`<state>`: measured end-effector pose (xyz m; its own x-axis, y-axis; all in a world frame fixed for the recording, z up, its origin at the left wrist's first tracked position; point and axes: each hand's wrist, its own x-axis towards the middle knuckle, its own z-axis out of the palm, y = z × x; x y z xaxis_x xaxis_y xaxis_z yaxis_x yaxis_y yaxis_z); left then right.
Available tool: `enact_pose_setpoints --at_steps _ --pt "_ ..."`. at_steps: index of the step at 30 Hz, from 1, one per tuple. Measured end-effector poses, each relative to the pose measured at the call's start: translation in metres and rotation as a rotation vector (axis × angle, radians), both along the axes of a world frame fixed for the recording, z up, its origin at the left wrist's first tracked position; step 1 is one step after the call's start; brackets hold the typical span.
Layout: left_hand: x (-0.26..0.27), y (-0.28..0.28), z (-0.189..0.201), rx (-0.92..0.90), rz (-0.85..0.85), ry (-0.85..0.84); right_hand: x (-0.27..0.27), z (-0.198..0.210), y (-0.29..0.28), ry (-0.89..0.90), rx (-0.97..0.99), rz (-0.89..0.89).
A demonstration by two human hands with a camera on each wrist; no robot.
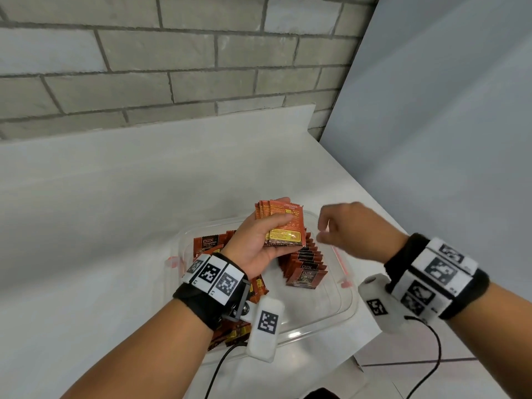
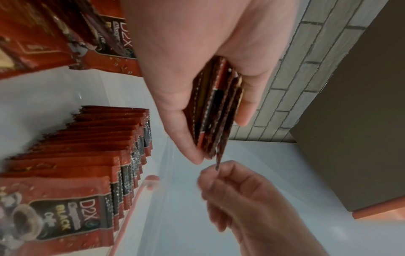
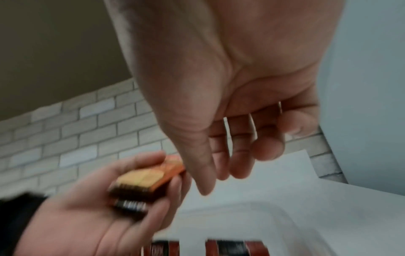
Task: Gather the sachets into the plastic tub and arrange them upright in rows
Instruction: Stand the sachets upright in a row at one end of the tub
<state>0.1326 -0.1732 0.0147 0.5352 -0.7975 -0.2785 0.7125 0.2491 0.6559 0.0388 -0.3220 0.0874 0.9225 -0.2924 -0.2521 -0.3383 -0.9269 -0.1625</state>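
Note:
My left hand (image 1: 266, 236) hovers above the clear plastic tub (image 1: 316, 321) and grips a stack of several orange sachets (image 1: 283, 226) between thumb and fingers. The stack (image 2: 215, 110) shows edge-on in the left wrist view, with one sachet sticking out toward my right hand (image 2: 230, 183). My right hand (image 1: 331, 228) hangs just right of the stack with its fingers loosely curled and nothing between them. A row of upright red sachets (image 1: 305, 264) stands in the tub's right half. Loose sachets (image 1: 207, 243) lie in its left half, partly hidden by my left wrist.
The tub sits on a white counter (image 1: 100, 226) near its right corner, where the edge (image 1: 426, 254) drops to a tiled floor. A brick wall (image 1: 172, 67) runs behind, and a grey panel (image 1: 446, 125) stands at the right. Black cables trail from both wrist cameras.

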Motion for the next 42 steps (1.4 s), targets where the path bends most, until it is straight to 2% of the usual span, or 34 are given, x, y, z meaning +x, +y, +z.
enact_pose_setpoints --at_steps 4,7,12,17,19,21,23,25,27,30,33,38,40,42 --pt "-0.002 0.000 0.002 -0.015 -0.050 -0.029 0.006 0.010 -0.005 -0.193 0.301 -0.081" --pt "-0.004 0.000 0.004 -0.017 -0.076 -0.049 0.008 0.005 0.002 -0.230 0.452 -0.084" --pt "-0.004 0.001 0.002 -0.028 -0.050 -0.039 0.012 0.003 0.002 -0.337 0.544 -0.143" --pt "0.000 0.000 0.003 -0.024 0.039 0.021 0.009 0.014 -0.002 -0.599 0.525 -0.141" --pt "-0.002 0.001 0.005 -0.041 0.049 0.051 0.005 0.014 0.004 -0.570 0.440 -0.028" --pt "-0.003 0.002 0.006 -0.072 0.056 0.071 0.001 0.006 0.011 -0.434 0.351 0.102" --pt "-0.002 0.002 0.005 -0.074 0.069 0.060 -0.002 -0.002 0.015 -0.339 0.333 0.145" --pt "-0.001 0.002 0.005 -0.077 0.071 0.059 -0.003 -0.005 0.015 -0.402 0.358 0.079" --pt "0.000 0.002 0.004 -0.096 0.071 0.067 -0.002 -0.005 0.016 -0.455 0.391 -0.079" --pt "-0.001 0.003 0.004 -0.099 0.053 0.061 -0.001 -0.008 0.020 -0.336 0.551 -0.238" --pt "-0.002 0.003 0.005 -0.069 0.025 0.037 -0.002 -0.010 0.020 -0.321 0.634 -0.238" --pt "-0.002 0.003 0.007 -0.052 0.029 0.017 0.004 -0.007 0.016 -0.437 0.528 -0.223" --pt "-0.002 0.002 0.007 -0.061 0.037 0.009 0.005 -0.006 0.018 -0.425 0.613 -0.223" --pt "-0.002 0.002 0.007 -0.092 0.053 -0.001 0.005 -0.005 0.021 -0.417 0.785 -0.322"
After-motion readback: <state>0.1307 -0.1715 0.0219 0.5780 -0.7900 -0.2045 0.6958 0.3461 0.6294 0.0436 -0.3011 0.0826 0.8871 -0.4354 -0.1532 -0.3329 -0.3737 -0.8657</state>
